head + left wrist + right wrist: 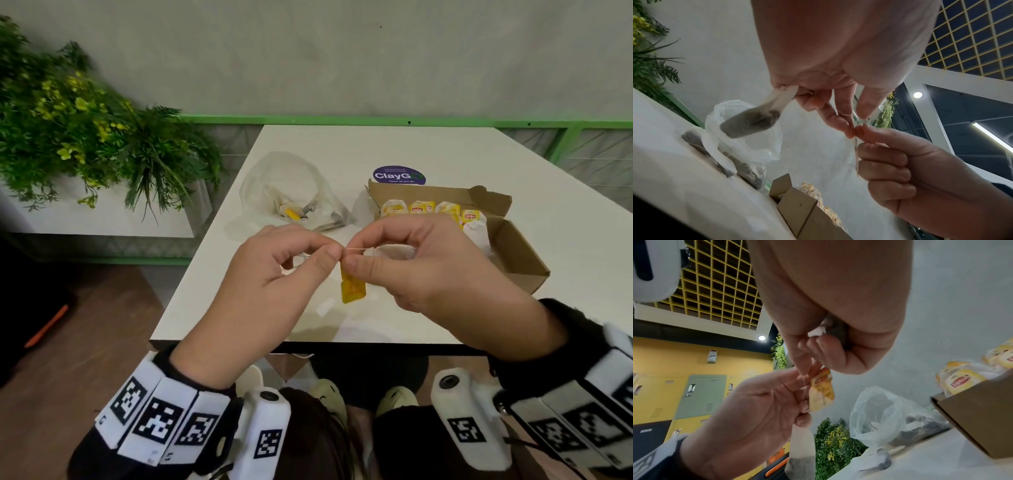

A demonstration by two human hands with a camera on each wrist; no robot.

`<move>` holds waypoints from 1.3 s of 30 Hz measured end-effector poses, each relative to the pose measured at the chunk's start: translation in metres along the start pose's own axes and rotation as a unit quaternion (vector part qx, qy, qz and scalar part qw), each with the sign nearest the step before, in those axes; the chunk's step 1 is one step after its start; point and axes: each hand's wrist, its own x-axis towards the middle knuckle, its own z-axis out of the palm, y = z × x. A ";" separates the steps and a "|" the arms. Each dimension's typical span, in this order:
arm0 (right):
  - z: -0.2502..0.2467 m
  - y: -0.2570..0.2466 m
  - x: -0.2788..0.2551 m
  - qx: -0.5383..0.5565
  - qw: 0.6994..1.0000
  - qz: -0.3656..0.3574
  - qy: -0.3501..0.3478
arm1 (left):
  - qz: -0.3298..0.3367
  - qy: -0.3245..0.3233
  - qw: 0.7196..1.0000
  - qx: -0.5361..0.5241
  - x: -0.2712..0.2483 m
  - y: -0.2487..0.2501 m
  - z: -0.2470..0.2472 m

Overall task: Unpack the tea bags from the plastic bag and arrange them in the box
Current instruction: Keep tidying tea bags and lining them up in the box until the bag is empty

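Observation:
My left hand (334,253) pinches a thin white string, and one tea bag (752,120) hangs from its lower fingers. Close against it, my right hand (349,265) pinches at the top of a yellow tag (352,287) that dangles below and curls around a second tea bag (394,251). Both hands hover above the table's front edge. The open cardboard box (513,246) at the right holds a row of several tea bags (421,208) with yellow tags. The crumpled clear plastic bag (291,192) lies at the left with a few tea bags inside.
The white table (411,147) carries a round purple sticker (399,175) behind the box. A small white scrap (325,306) lies near the front edge. A planter with green and yellow foliage (85,137) stands off the table's left side.

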 end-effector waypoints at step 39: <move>0.012 0.002 0.004 -0.088 0.990 0.025 0.110 | 0.081 0.089 0.991 0.057 0.000 -0.003 -0.001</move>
